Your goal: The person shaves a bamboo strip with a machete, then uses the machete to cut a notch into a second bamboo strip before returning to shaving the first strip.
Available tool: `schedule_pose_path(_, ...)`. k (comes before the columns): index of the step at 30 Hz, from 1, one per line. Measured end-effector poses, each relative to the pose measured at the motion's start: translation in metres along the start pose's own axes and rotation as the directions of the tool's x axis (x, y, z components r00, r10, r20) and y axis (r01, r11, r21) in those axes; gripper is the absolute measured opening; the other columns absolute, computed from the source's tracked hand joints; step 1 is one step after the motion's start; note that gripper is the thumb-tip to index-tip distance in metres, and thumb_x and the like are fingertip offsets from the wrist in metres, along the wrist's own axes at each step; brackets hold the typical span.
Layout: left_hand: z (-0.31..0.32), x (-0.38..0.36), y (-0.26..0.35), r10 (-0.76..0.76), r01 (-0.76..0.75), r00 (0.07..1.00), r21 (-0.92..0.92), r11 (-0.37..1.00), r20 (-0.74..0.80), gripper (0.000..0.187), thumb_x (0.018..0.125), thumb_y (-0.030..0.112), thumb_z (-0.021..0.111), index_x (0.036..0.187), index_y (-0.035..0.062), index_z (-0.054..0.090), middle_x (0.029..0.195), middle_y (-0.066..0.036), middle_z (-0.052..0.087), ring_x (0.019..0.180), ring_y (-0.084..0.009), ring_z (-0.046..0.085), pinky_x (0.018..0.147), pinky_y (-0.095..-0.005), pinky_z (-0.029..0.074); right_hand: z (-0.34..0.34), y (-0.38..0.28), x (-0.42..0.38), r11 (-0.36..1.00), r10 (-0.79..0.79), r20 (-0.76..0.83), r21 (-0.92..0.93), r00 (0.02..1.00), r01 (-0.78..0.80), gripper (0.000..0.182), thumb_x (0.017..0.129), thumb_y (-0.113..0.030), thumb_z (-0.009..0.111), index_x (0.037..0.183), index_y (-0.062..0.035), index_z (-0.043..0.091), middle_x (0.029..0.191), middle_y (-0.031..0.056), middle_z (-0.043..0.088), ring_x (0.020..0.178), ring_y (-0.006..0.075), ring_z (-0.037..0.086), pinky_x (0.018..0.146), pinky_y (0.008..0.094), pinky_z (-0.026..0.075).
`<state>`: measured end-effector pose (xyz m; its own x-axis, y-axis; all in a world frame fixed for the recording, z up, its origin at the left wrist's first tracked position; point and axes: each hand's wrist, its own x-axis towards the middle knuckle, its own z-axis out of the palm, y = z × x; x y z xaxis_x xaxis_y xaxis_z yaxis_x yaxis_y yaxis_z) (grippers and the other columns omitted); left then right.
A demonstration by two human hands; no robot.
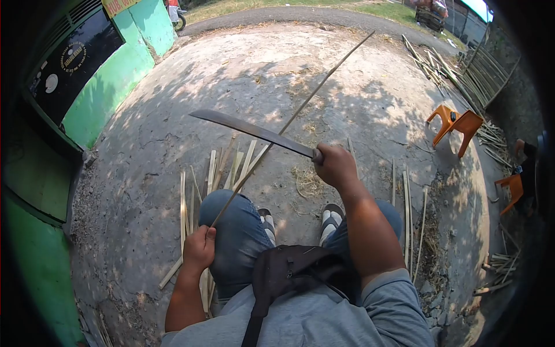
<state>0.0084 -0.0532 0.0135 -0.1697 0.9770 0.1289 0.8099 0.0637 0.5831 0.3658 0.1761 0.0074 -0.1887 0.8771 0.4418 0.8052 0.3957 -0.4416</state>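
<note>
My left hand [199, 248] is closed round the near end of a long thin bamboo strip [315, 92], close beside my left knee. From there the strip slants up and away to the right, its far end over the concrete. My right hand [336, 166] grips the handle of a machete [248, 128], whose long blade points to the left. The blade crosses the strip around its middle and overlaps it in this view. Beyond my left knee lie several split bamboo pieces [247, 161] on the ground.
More bamboo strips [407, 214] lie by my right leg. An orange plastic chair [455, 127] stands at the right, with a person [527, 173] near another orange seat [511, 191]. Bamboo piles [442, 69] lie at the back right. A green wall [110, 98] runs along the left.
</note>
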Motion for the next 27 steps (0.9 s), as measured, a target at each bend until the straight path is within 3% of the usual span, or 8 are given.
schedule_pose_path(1, 0.001, 0.0, -0.001, 0.003, -0.003, 1.0, 0.004, 1.0, -0.003, 0.052, 0.109, 0.045, 0.052, 0.082, 0.0012, 0.055, 0.07, -0.025, 0.058, 0.07, -0.0509, 0.06, 0.059, -0.0525, 0.043, 0.0, 0.005, 0.002, 0.992, 0.114, -0.032, 0.05, 0.993, -0.112, 0.02, 0.092, -0.028, 0.07, 0.086, -0.0097, 0.066, 0.08, 0.0192, 0.07, 0.079, 0.0444, 0.068, 0.07, 0.0554, 0.054)
schedule_pose_path(4, 0.002, 0.002, -0.004, 0.011, -0.011, 1.0, 0.019, 1.0, -0.008, 0.053, 0.109, 0.046, 0.051, 0.082, 0.001, 0.055, 0.07, -0.025, 0.058, 0.071, -0.0512, 0.06, 0.06, -0.0532, 0.043, -0.003, 0.007, -0.003, 0.97, 0.193, -0.052, 0.158, 0.98, -0.183, 0.021, 0.092, -0.028, 0.07, 0.086, -0.0085, 0.065, 0.082, 0.021, 0.07, 0.08, 0.0458, 0.068, 0.07, 0.0572, 0.053)
schedule_pose_path(7, 0.004, 0.001, -0.001, -0.01, 0.01, 1.0, 0.032, 0.999, -0.002, 0.053, 0.109, 0.047, 0.05, 0.082, 0.0011, 0.055, 0.071, -0.026, 0.059, 0.072, -0.0517, 0.06, 0.061, -0.0539, 0.043, 0.002, -0.01, -0.014, 0.984, 0.106, -0.037, 0.145, 0.994, -0.099, 0.021, 0.092, -0.028, 0.071, 0.087, -0.0086, 0.065, 0.08, 0.0213, 0.069, 0.079, 0.0454, 0.068, 0.069, 0.057, 0.052)
schedule_pose_path(11, 0.003, 0.002, 0.0, -0.04, 0.039, 0.999, 0.053, 0.998, 0.013, 0.053, 0.109, 0.048, 0.05, 0.083, 0.0018, 0.057, 0.074, -0.026, 0.061, 0.076, -0.0523, 0.061, 0.063, -0.0548, 0.045, 0.005, -0.044, -0.026, 0.993, -0.118, 0.174, 0.005, 0.978, 0.119, 0.02, 0.092, -0.029, 0.071, 0.086, -0.0113, 0.065, 0.078, 0.017, 0.07, 0.074, 0.0419, 0.07, 0.067, 0.0549, 0.054)
schedule_pose_path(14, 0.002, 0.001, 0.001, -0.034, 0.033, 0.999, 0.101, 0.994, 0.006, 0.052, 0.109, 0.048, 0.05, 0.084, 0.0023, 0.058, 0.075, -0.026, 0.062, 0.077, -0.0525, 0.062, 0.064, -0.0555, 0.046, 0.01, -0.04, -0.017, 0.978, -0.195, 0.212, -0.029, 0.957, 0.206, 0.02, 0.093, -0.03, 0.07, 0.088, -0.0109, 0.067, 0.077, 0.0178, 0.069, 0.075, 0.0423, 0.07, 0.067, 0.0551, 0.054)
schedule_pose_path(18, 0.002, 0.0, -0.002, -0.025, 0.026, 1.0, 0.129, 0.991, -0.008, 0.051, 0.109, 0.047, 0.05, 0.085, 0.0029, 0.059, 0.076, -0.026, 0.063, 0.078, -0.0524, 0.062, 0.065, -0.0567, 0.046, 0.009, -0.023, -0.005, 0.99, 0.079, 0.101, 0.112, 0.992, -0.09, 0.019, 0.094, -0.024, 0.063, 0.086, -0.0078, 0.067, 0.078, 0.0233, 0.067, 0.078, 0.0475, 0.066, 0.068, 0.0578, 0.052)
schedule_pose_path(22, 0.002, 0.003, 0.0, -0.024, 0.022, 1.0, 0.15, 0.988, 0.015, 0.051, 0.108, 0.048, 0.05, 0.085, 0.0035, 0.058, 0.075, -0.025, 0.063, 0.077, -0.0522, 0.062, 0.065, -0.0567, 0.046, 0.007, -0.008, -0.006, 0.986, 0.143, 0.089, 0.072, 0.986, -0.15, 0.023, 0.094, -0.031, 0.068, 0.088, -0.0085, 0.069, 0.081, 0.0217, 0.07, 0.08, 0.0456, 0.069, 0.07, 0.0577, 0.053)
schedule_pose_path(27, 0.009, 0.002, -0.004, 0.007, -0.005, 1.0, 0.142, 0.99, -0.011, 0.051, 0.108, 0.048, 0.05, 0.084, 0.0037, 0.058, 0.074, -0.024, 0.062, 0.075, -0.0512, 0.062, 0.064, -0.0559, 0.046, 0.0, -0.031, -0.024, 0.997, -0.069, 0.181, 0.045, 0.981, 0.061, 0.02, 0.094, -0.032, 0.069, 0.089, -0.012, 0.068, 0.078, 0.0162, 0.07, 0.078, 0.0416, 0.071, 0.069, 0.0543, 0.054)
